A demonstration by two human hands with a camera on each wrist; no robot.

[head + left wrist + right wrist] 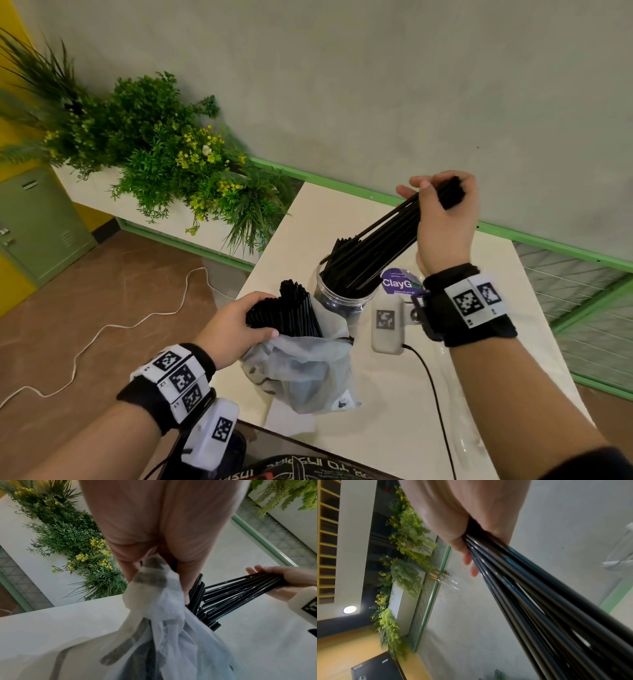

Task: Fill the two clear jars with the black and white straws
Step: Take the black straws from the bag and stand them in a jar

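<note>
A clear jar stands on the white table, with black straws in it. My right hand grips the top of a bundle of black straws that slants down, its lower ends inside the jar's mouth. In the right wrist view those straws run from my palm. My left hand grips a second bundle of black straws sticking out of a thin white plastic bag. The left wrist view shows the bag and my right hand. No white straws or second jar are plainly visible.
A purple ClayGo sticker lies on the table behind the jar. A planter with green plants runs along the wall at left. A white cable lies on the brown floor. A black cable crosses the table.
</note>
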